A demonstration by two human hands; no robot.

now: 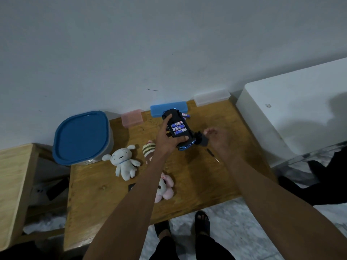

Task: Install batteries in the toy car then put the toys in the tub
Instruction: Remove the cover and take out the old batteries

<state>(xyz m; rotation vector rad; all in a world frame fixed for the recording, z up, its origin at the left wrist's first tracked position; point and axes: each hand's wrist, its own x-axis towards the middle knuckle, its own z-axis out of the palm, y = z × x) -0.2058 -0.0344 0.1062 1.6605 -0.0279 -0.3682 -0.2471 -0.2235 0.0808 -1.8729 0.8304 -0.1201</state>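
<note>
My left hand (167,139) grips the dark blue toy car (185,145) upside down above the wooden table (197,181). Three batteries (178,127) lie in its open compartment. My right hand (218,138) is just right of the car, fingers curled, and holds a small black battery cover (203,142) at the car's end. The tub (80,136) stands at the table's left rear with its blue lid on. A white plush (124,162), a striped plush (149,150) and a pink plush (166,188) lie on the table, partly under my left forearm.
A small screwdriver (213,155) lies under my right wrist. Loose batteries (185,115) sit behind the car by a blue box (169,107). A pink box (131,118) and a clear box (212,98) line the wall. A white cabinet (291,113) stands right, a lower wooden table (13,181) left.
</note>
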